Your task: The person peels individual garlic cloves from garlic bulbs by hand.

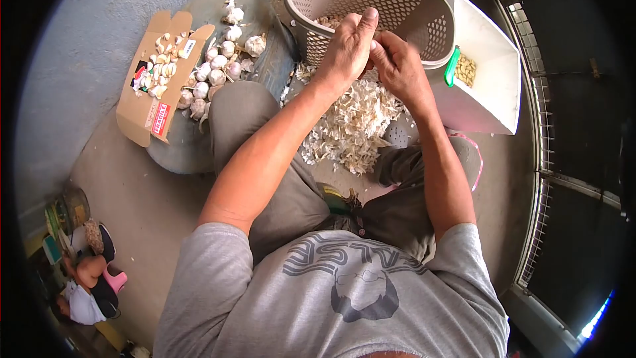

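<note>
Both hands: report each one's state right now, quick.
Left hand: closed, fingers curled; whether it holds anything cannot be told.
Right hand: closed, fingers bent in toward the left; anything held is hidden.

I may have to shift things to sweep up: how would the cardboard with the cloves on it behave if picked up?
The cardboard would probably be light but bendy, as it looks thin with flaps along its edge. The cloves lie loose on top, so tilting it would likely send some sliding off.
</note>
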`<state>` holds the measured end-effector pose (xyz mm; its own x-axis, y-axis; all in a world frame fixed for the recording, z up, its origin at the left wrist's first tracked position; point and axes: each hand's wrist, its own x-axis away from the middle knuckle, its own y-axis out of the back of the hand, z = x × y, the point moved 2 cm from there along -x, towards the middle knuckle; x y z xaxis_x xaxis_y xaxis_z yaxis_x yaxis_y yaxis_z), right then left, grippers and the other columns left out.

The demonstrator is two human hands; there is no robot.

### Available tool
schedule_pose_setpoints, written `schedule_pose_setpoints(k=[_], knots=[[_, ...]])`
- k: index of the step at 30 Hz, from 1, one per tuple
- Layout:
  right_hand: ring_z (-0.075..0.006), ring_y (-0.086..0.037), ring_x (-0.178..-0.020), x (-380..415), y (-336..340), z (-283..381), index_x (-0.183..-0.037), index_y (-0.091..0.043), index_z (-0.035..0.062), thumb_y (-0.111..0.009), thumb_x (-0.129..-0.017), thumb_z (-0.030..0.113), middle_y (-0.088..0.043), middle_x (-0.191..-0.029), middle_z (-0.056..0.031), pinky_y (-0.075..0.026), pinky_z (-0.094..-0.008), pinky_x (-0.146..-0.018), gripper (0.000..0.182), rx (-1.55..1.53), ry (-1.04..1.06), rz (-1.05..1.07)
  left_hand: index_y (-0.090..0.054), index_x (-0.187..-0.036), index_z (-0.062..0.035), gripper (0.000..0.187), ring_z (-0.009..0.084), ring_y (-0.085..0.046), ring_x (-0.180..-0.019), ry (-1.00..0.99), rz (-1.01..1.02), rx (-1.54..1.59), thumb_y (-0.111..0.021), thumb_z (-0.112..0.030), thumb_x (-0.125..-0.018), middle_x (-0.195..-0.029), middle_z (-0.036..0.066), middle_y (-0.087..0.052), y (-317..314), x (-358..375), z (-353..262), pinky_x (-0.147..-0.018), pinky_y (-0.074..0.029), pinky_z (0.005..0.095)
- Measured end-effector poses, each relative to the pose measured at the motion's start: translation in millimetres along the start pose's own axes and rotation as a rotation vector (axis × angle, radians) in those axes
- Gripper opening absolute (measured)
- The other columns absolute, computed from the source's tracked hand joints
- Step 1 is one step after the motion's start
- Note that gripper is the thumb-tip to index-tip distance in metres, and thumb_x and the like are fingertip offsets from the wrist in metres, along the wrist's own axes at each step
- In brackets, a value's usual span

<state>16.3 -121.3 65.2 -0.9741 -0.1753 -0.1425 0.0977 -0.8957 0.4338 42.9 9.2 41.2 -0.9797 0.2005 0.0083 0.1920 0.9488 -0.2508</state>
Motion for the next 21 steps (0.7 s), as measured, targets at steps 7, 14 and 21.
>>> schedule_pose_setpoints(k=[7,14,21], knots=[[-0.0197,-0.06,-0.066,-2,-2,10,-0.095,-0.06,-0.0029,-0.054,-0.107,0.019,-0.061,-0.071,-0.0157,-0.049,-0.0367,-0.062,0.026,0.408,0.177,-0.169,-0.047,-0.064,-0.0096,0.067,0.0067,-0.04,-0.047,0.081,0.032,0.109,-0.04,-0.062,-0.105,-0.054,-0.005,-0.041,4,0,7,-0.041,-0.033,0.027],[-0.046,-0.058,-0.067,-9,-14,0,-0.084,-0.057,-0.0056,-0.055,-0.103,0.02,-0.059,-0.072,-0.0277,-0.045,-0.0477,-0.06,0.032,0.151,0.062,-0.243,-0.053,-0.07,-0.0001,0.066,0.0206,-0.054,-0.058,-0.305,-0.196,-0.301,-0.037,-0.05,-0.11,-0.058,0.006,-0.048,0,-5,9,-0.057,-0.045,0.0388],[-0.0081,-0.045,-0.056,-7,-22,-17,-0.082,-0.059,-0.0019,-0.053,-0.106,0.026,-0.053,-0.063,0.0003,-0.037,-0.0297,-0.048,0.037,-0.175,-0.049,-0.241,-0.056,-0.086,0.001,0.047,0.0329,-0.061,-0.066,-0.44,-0.246,-0.541,-0.046,-0.04,-0.108,-0.07,0.019,-0.058,-2,-4,2,-0.06,-0.048,0.0427]])
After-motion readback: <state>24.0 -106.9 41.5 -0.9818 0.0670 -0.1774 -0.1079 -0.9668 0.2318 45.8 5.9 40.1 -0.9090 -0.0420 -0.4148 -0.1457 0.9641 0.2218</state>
